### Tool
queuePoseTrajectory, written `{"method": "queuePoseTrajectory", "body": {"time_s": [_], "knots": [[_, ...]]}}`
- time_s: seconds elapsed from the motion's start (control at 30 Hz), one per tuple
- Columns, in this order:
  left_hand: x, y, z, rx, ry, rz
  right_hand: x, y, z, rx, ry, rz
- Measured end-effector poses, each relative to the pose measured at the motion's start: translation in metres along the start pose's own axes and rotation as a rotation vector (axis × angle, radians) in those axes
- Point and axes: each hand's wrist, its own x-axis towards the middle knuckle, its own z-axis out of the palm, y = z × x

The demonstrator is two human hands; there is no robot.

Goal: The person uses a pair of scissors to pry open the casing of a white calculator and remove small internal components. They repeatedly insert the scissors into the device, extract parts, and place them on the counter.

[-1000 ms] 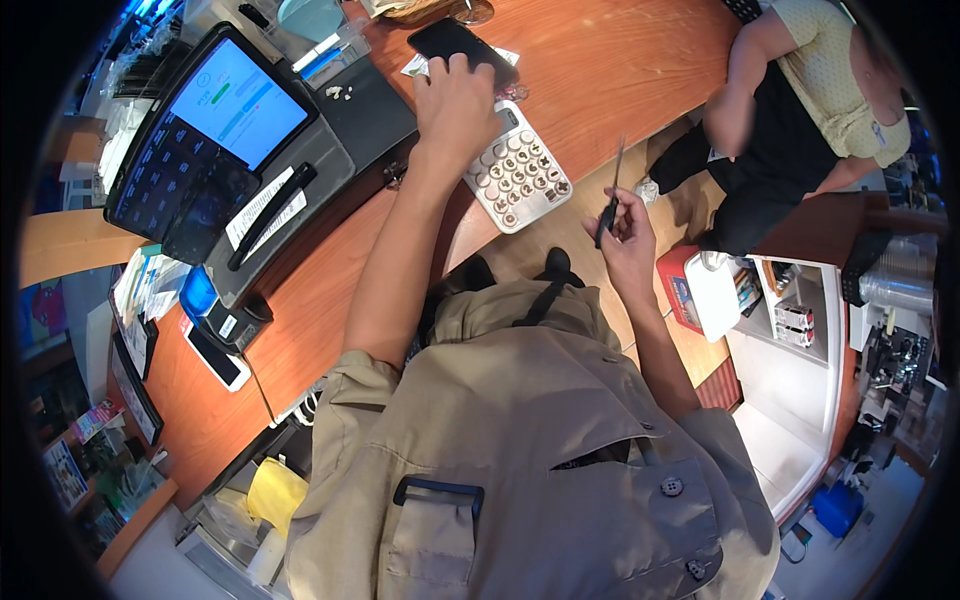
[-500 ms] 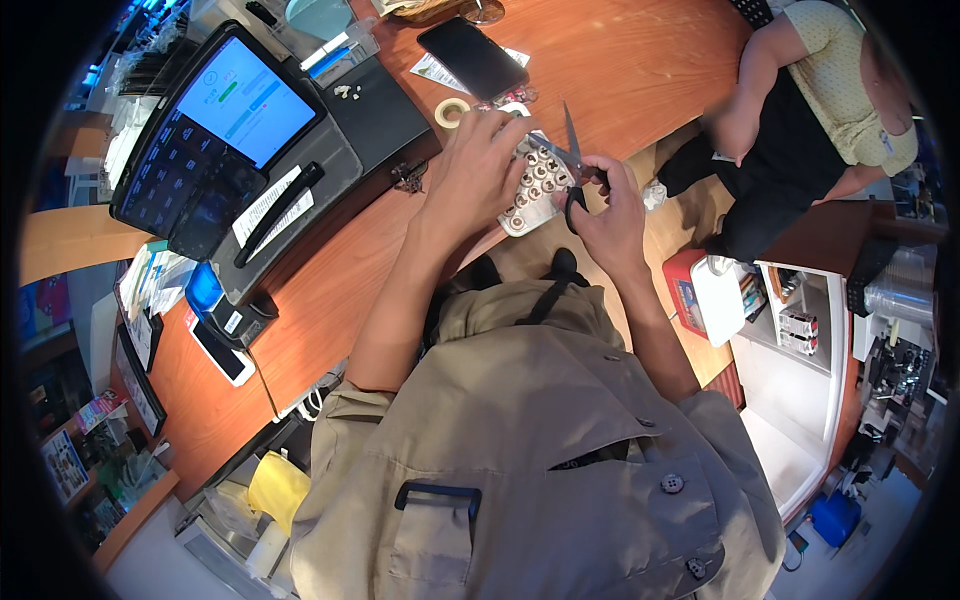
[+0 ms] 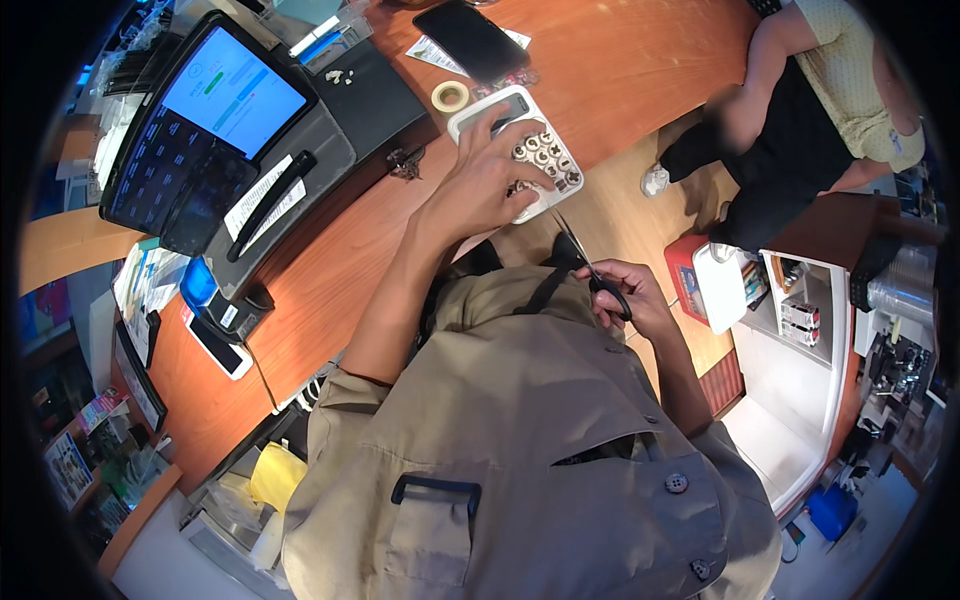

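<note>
A white calculator (image 3: 547,194) with round keys and a grey display lies at the counter's front edge. My left hand (image 3: 485,190) is over its left part, fingers spread apart, with the fingertips on or just above the keys; exact contact is hard to tell. The hand hides some of the keys. Lower and to the right, my right hand (image 3: 645,298) holds black-handled scissors (image 3: 583,250) in front of my body. Their blades are nearly together and point up toward the calculator, apart from it.
Behind the calculator are a tape roll (image 3: 450,97) and a black phone (image 3: 472,42) on paper. A touchscreen terminal (image 3: 237,90) stands to the left on the wooden counter (image 3: 640,45). A seated person (image 3: 800,120) is at the right, near a white-lidded red box (image 3: 690,285).
My right hand has drawn the scissors down, away from the calculator, and their blades have come together. My left hand's fingers have spread, and the calculator has turned and shows more.
</note>
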Motion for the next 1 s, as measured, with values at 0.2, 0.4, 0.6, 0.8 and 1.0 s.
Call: {"method": "queuePoseTrajectory", "body": {"time_s": [0.2, 0.4, 0.6, 0.8, 1.0], "knots": [[0.003, -0.001, -0.004, -0.015, -0.038, -0.02, 0.015, 0.012, 0.005, 0.002, 0.038, -0.041], [0.002, -0.004, -0.001, -0.03, -0.033, -0.026, 0.025, 0.011, 0.008, -0.017, 0.063, -0.009], [0.001, -0.006, -0.001, -0.062, -0.041, -0.041, 0.031, 0.004, 0.014, -0.017, 0.09, 0.008], [0.002, -0.006, -0.001, -0.068, -0.053, -0.054, 0.03, -0.004, 0.016, 0.005, 0.111, 0.049], [0.001, -0.007, -0.001, -0.079, -0.048, -0.05, 0.031, 0.0, 0.016, -0.01, 0.123, 0.041]]}}
